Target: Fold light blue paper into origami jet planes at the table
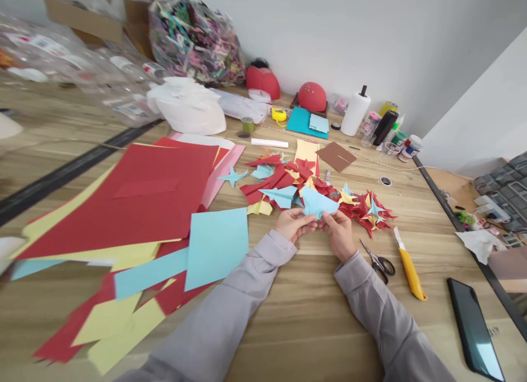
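A folded light-blue paper (pixel 319 202) is held up between both hands, in front of a pile of folded paper pieces. My left hand (pixel 294 224) pinches its lower left edge, and my right hand (pixel 338 232) grips the lower right part; the fingertips nearly meet at the bottom. Behind and around the held paper lie red folded pieces (pixel 278 179), a blue folded piece (pixel 280 196) and a yellow one (pixel 260 207). To the right is a cluster of red, yellow and blue pointed shapes (pixel 368 211).
Large red sheets (pixel 164 190) and a blue sheet (pixel 218 247) cover the left side. Black scissors (pixel 382 264), a yellow-handled cutter (pixel 410 272) and a phone (pixel 473 327) lie at the right. A white bottle (pixel 356 114) and small jars stand near the wall.
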Motion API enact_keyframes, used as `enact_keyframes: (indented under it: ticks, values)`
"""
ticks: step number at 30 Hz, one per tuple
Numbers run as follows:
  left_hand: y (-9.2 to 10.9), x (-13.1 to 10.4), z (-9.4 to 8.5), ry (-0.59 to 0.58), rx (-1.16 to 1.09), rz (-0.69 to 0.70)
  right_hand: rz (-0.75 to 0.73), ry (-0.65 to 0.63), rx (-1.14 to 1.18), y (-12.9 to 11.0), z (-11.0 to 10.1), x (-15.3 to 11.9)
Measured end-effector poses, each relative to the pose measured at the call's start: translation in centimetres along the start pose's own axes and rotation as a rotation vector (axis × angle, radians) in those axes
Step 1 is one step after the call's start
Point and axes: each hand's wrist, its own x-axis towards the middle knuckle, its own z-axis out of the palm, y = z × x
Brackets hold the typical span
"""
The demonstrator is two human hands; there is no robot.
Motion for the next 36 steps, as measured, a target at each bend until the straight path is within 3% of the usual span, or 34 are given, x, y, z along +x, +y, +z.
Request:
enact_keyframes:
  ticks: [22, 36]
  values:
    - [-0.19, 0.00, 0.40, 0.086, 0.091, 0.082, -0.014, 0.016, -0.126, 0.59, -0.24, 0.06]
    - [-0.58, 0.02, 0.17, 0.050, 0.216, 0.112, 0.013, 0.023, -0.180, 0.49, -0.09, 0.09]
